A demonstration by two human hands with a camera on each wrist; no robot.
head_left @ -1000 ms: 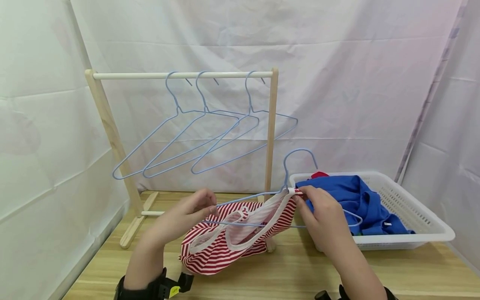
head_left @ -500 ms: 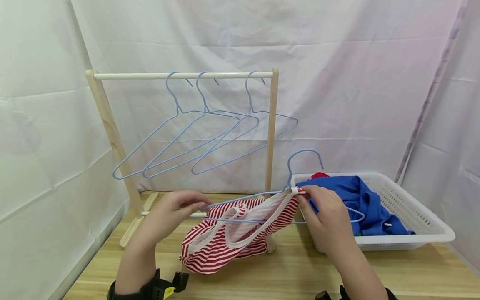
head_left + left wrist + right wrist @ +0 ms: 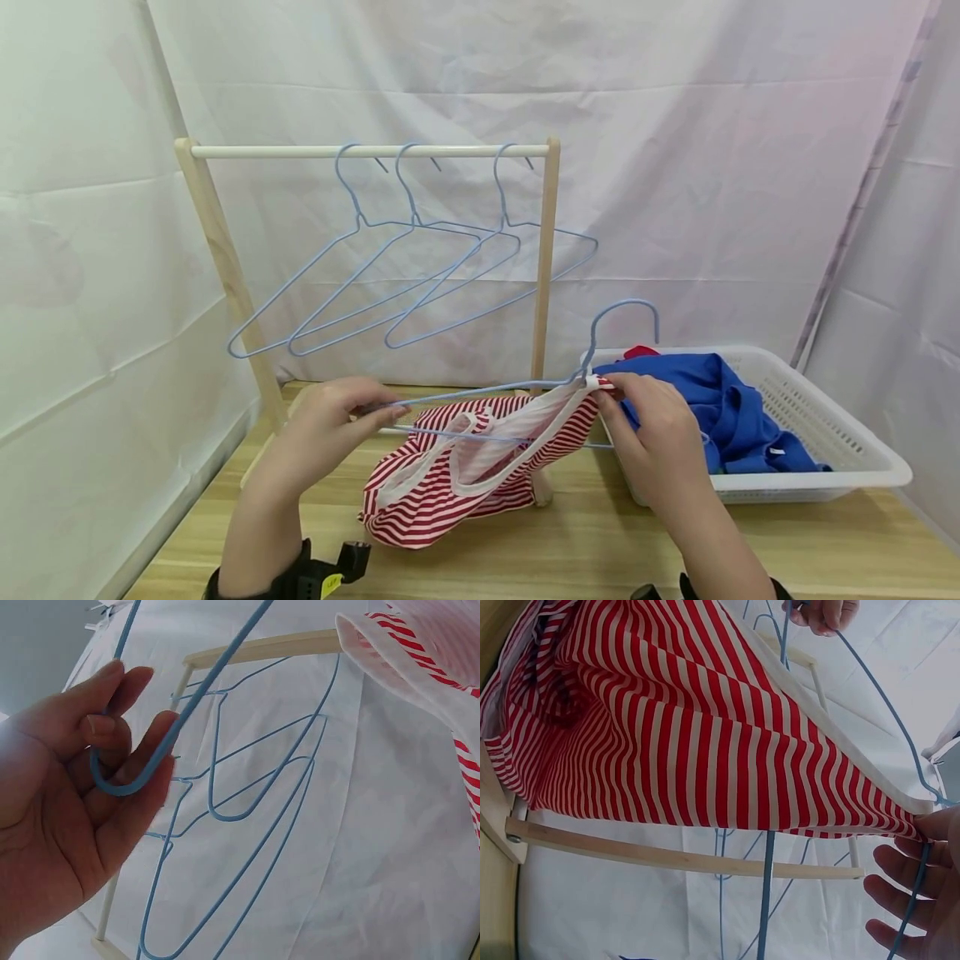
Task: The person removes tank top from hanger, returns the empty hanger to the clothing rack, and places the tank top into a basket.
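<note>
A red-and-white striped top (image 3: 420,521) with white trim sags over the table, its neck opening facing up. My right hand (image 3: 660,429) pinches the top's edge together with a light blue wire hanger (image 3: 487,388) just beside the neck of the hook. In the right wrist view the hanger passes along the fingers of that hand (image 3: 922,892), and its bar comes out below the striped cloth. My left hand (image 3: 330,429) holds the hanger's other end. The left wrist view shows that bent end (image 3: 124,789) between the thumb and fingers.
Behind my hands stands a wooden rack (image 3: 545,275) with a white rail (image 3: 285,152), carrying three more blue hangers (image 3: 330,287). A white basket (image 3: 862,481) at the right holds blue clothing (image 3: 697,392) and a bit of red cloth (image 3: 640,351).
My left hand has moved left and taken hold of the hanger's end. The hanger's hook has shifted to the right, while the right hand keeps its pinch on the top.
</note>
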